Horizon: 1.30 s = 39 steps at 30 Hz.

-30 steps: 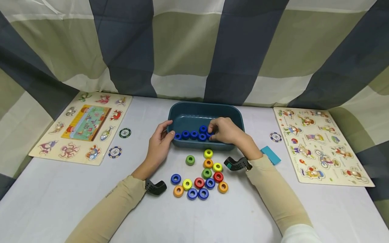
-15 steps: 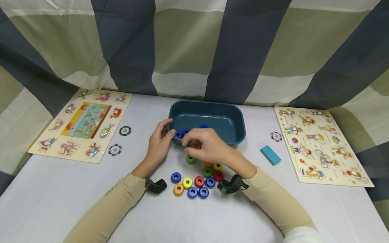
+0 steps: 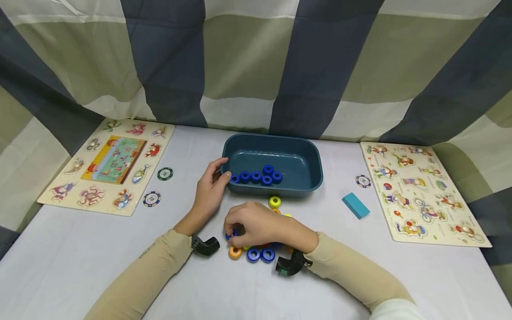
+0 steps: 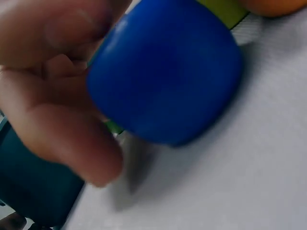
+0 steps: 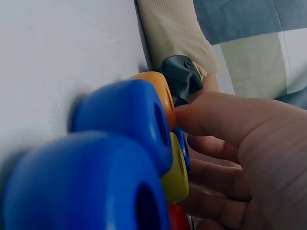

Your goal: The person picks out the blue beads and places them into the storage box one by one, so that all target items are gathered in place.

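My left hand [image 3: 209,191] holds the left end of the dark teal tray [image 3: 276,192], thumb and fingers at its rim. Inside lie several blue rings [image 3: 266,180]. Over the table in front of the tray, my right hand [image 3: 260,224] reaches down around a thick blue ring [image 4: 168,72], thumb and finger to either side. In the left wrist view one fingertip [image 4: 98,175] stands apart from that ring. Below the hand lie an orange ring [image 3: 235,253] and two more blue rings [image 3: 260,255]; other rings are partly hidden under it.
A yellow ring [image 3: 274,202] lies close to the tray's front. To the right are a turquoise block [image 3: 356,205], a poker chip [image 3: 363,181] and a picture puzzle board [image 3: 424,191]. Another puzzle board [image 3: 108,169] and two chips [image 3: 152,199] lie left. A checked curtain [image 3: 240,66] hangs behind.
My right hand has left the tray and come toward me and left, down to the blue ring at the left of the group. The left hand stays at the tray.
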Tool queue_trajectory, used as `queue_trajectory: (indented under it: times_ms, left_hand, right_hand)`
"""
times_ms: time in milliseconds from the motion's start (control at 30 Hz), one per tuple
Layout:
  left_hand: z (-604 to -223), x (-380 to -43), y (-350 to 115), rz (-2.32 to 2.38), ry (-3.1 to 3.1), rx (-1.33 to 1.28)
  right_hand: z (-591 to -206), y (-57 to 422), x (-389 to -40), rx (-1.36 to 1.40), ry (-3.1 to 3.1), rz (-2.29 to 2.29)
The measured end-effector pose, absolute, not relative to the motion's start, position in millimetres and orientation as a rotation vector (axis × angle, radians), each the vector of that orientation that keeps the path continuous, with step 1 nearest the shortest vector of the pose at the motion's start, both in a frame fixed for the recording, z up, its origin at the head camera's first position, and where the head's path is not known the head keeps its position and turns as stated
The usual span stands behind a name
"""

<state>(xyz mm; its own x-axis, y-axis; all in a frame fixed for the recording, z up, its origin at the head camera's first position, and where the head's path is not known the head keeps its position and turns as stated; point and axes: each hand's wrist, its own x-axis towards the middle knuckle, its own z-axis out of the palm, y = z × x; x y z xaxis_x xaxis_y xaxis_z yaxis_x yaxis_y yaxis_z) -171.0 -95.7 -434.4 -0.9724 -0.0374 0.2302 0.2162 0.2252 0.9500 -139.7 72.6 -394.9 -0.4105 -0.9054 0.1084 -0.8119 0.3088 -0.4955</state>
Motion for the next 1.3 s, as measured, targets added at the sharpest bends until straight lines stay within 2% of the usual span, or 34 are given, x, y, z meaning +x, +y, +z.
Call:
queue_trajectory:
  times_ms: [633, 867, 1033, 1167, 1300]
  left_hand:
    - [-435.7, -171.9, -96.2, -1.814, -2.303, -0.159]
    - [-434.1, -171.1, -96.6, -1.808, -2.319, -0.156]
    - [-433.8, -172.4, -96.6, -1.795, -2.329, -0.159]
    - [-434.1, -171.9, -96.1, -1.801, -2.342, -0.141]
    - [-434.1, -171.3, -94.5, -1.822, -2.356, -0.119]
  right_hand:
    - [-393.4, 72.1, -137.0, -1.567, 2.430, -0.645]
    - [-362.9, 95.0, -157.5, -1.564, 2.540, -0.909]
    - [-347.5, 132.7, -189.8, -1.301, 2.870, -0.987]
    - [-353.5, 153.9, -211.3, -0.999, 3.048, -0.864]
    - [-366.1, 162.6, -223.6, -0.836, 3.057, -0.781]
